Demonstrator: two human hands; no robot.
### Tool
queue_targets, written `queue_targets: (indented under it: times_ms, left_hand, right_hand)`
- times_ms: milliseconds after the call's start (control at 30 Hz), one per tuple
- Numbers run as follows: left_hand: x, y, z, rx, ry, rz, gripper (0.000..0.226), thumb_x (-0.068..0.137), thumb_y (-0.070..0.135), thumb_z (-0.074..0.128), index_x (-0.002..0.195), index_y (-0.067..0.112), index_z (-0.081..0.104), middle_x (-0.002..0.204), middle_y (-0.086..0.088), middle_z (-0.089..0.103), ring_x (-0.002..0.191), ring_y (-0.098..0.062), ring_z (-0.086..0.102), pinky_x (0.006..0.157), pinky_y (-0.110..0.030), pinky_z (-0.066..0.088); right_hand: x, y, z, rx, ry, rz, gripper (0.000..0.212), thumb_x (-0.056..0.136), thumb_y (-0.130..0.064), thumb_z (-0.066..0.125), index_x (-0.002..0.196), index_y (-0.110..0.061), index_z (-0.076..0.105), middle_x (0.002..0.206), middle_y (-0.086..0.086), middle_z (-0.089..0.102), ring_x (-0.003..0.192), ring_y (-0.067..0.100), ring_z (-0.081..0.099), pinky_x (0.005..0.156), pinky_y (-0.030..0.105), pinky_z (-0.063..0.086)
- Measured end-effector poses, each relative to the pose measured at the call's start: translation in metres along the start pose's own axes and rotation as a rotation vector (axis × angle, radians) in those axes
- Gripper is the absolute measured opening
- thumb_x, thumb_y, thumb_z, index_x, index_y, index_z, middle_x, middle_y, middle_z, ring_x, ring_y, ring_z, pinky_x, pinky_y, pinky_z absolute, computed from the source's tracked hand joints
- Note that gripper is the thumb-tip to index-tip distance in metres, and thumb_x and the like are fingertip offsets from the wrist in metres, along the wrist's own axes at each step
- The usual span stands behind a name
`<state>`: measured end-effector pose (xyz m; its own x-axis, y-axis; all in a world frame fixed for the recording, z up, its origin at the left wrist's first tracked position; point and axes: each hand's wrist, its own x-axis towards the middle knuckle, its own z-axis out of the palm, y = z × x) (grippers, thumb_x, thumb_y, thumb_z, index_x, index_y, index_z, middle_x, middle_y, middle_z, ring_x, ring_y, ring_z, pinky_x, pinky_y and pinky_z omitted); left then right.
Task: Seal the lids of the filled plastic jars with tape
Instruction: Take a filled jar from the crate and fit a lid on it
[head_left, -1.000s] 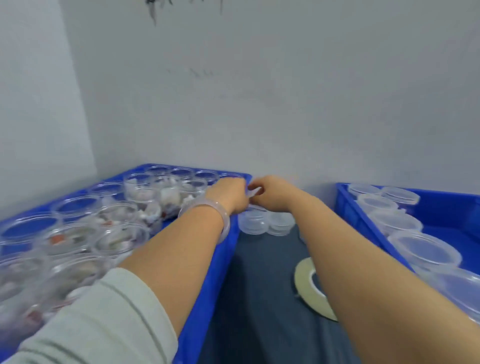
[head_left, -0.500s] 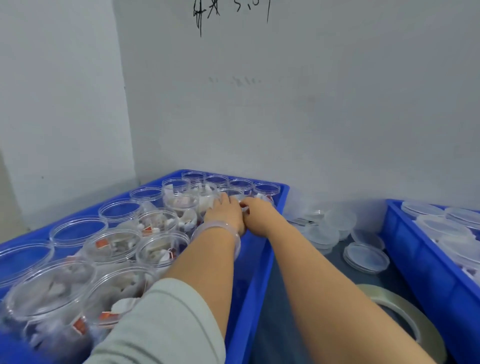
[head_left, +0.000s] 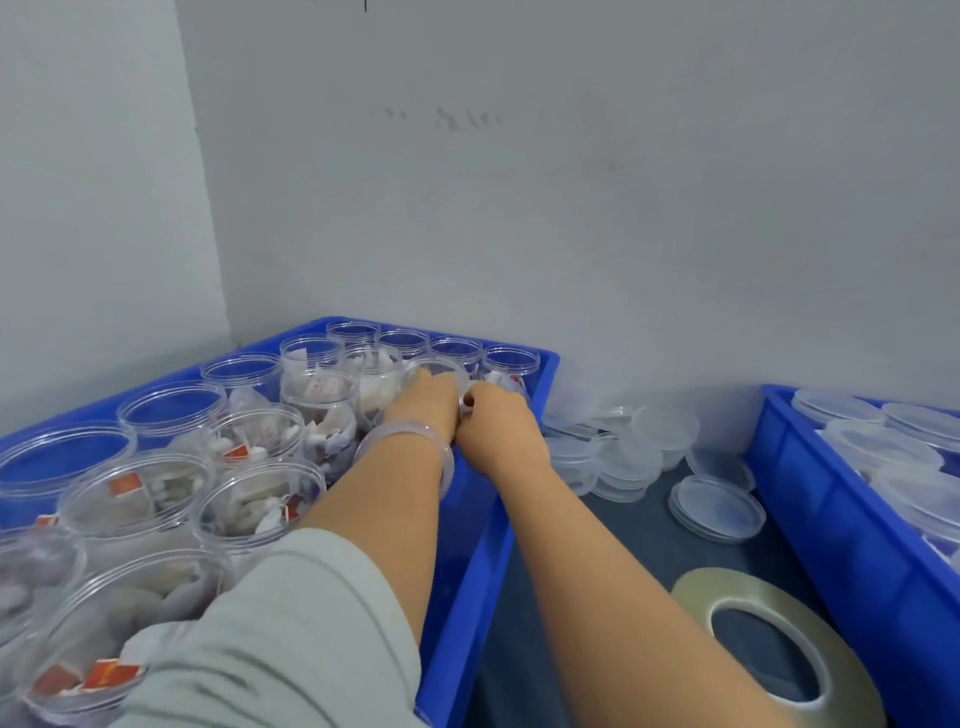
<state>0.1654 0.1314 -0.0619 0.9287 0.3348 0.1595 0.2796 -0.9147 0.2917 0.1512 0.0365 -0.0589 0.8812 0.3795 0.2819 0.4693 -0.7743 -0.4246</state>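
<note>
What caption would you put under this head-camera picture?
Left hand holds a clear jar in the blue crate, right hand at its rim; a tape roll lies alongside.

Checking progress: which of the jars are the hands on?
The jar near the left crate's far right corner, just before the back row; only it has the left hand and right hand on it.
</note>
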Motion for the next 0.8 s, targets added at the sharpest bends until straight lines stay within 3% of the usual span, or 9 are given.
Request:
queue_targets:
  times_ms: [67, 200, 333, 433, 500, 567, 633, 700, 800]
  left_hand:
    - [-0.009, -0.001, -0.002, 0.031, 0.087, 0.012, 0.028, 0.096, 0.011, 0.042, 0.121, 0.004, 0.050, 0.123, -0.018, 0.056, 0.111, -0.033, 0.055, 0.091, -0.038, 0.043]
    - [-0.022, 0.019, -0.037, 0.073, 0.305, 0.198, 0.019, 0.094, 0.009, 0.044, 0.112, 0.009, 0.050, 0.115, -0.017, 0.059, 0.104, -0.036, 0.057, 0.073, -0.037, 0.036]
    - [-0.041, 0.073, -0.085, -0.146, 0.527, 0.419, 0.017, 0.089, 0.015, 0.050, 0.104, 0.011, 0.057, 0.105, -0.014, 0.062, 0.097, -0.036, 0.057, 0.068, -0.034, 0.032]
    - [-0.070, 0.118, -0.094, -0.462, 0.669, 0.510, 0.005, 0.078, 0.024, 0.055, 0.081, 0.021, 0.055, 0.079, -0.003, 0.063, 0.087, -0.030, 0.056, 0.066, -0.029, 0.032]
    - [-0.088, 0.140, -0.076, -0.563, 0.701, 0.443, 0.011, 0.074, 0.032, 0.058, 0.071, 0.025, 0.049, 0.070, 0.007, 0.054, 0.093, -0.027, 0.050, 0.072, -0.030, 0.026]
    - [-0.101, 0.154, -0.037, -0.634, 0.666, 0.321, 0.019, 0.076, 0.037, 0.063, 0.071, 0.022, 0.053, 0.089, 0.002, 0.057, 0.104, -0.027, 0.045, 0.084, -0.031, 0.026]
    - [-0.113, 0.154, 0.007, -0.786, 0.611, 0.217, 0.028, 0.079, 0.039, 0.069, 0.079, 0.013, 0.058, 0.119, -0.010, 0.052, 0.118, -0.030, 0.040, 0.098, -0.033, 0.026]
    - [-0.119, 0.145, 0.043, -0.889, 0.533, 0.148, 0.036, 0.080, 0.039, 0.071, 0.099, 0.010, 0.061, 0.141, -0.015, 0.038, 0.133, -0.030, 0.032, 0.107, -0.038, 0.028]
    - [-0.119, 0.125, 0.078, -1.021, 0.478, 0.026, 0.053, 0.081, 0.033, 0.070, 0.125, 0.010, 0.051, 0.139, -0.012, 0.042, 0.132, -0.026, 0.038, 0.105, -0.039, 0.036]
  right_hand:
    - [-0.002, 0.001, 0.000, 0.130, 0.066, 0.044, 0.015, 0.087, -0.004, 0.047, 0.100, -0.005, 0.053, 0.105, 0.015, 0.055, 0.088, 0.026, 0.052, 0.068, 0.032, 0.042]
    - [-0.006, 0.006, 0.002, 0.337, 0.187, 0.061, 0.057, 0.088, -0.017, 0.056, 0.138, 0.001, 0.033, 0.137, 0.018, 0.040, 0.128, 0.033, 0.036, 0.105, 0.038, 0.033]
    - [-0.013, 0.018, -0.026, 0.616, 0.403, 0.107, 0.106, 0.073, -0.033, 0.075, 0.151, -0.005, 0.008, 0.146, 0.014, 0.035, 0.136, 0.029, 0.033, 0.110, 0.043, 0.030]
    - [-0.025, 0.045, -0.056, 0.666, 0.582, 0.218, 0.102, 0.066, -0.039, 0.077, 0.147, -0.017, 0.021, 0.142, 0.004, 0.044, 0.130, 0.023, 0.043, 0.106, 0.042, 0.038]
    - [-0.042, 0.067, -0.065, 0.527, 0.659, 0.305, 0.081, 0.067, -0.041, 0.071, 0.136, -0.018, 0.036, 0.128, 0.002, 0.053, 0.120, 0.024, 0.050, 0.098, 0.039, 0.042]
    - [-0.061, 0.092, -0.059, 0.312, 0.587, 0.356, 0.052, 0.081, -0.036, 0.055, 0.127, -0.013, 0.046, 0.118, 0.008, 0.057, 0.114, 0.029, 0.050, 0.090, 0.036, 0.039]
    - [-0.082, 0.114, -0.040, 0.246, 0.419, 0.330, 0.041, 0.089, -0.030, 0.050, 0.123, -0.008, 0.051, 0.116, 0.012, 0.057, 0.112, 0.032, 0.052, 0.092, 0.040, 0.042]
    - [-0.103, 0.130, -0.017, 0.224, 0.201, 0.297, 0.047, 0.083, -0.036, 0.063, 0.120, -0.009, 0.052, 0.112, 0.010, 0.060, 0.107, 0.029, 0.057, 0.089, 0.042, 0.047]
    - [-0.121, 0.140, -0.001, 0.312, -0.068, 0.329, 0.069, 0.057, -0.050, 0.069, 0.112, -0.014, 0.050, 0.111, 0.007, 0.061, 0.104, 0.025, 0.059, 0.090, 0.042, 0.049]
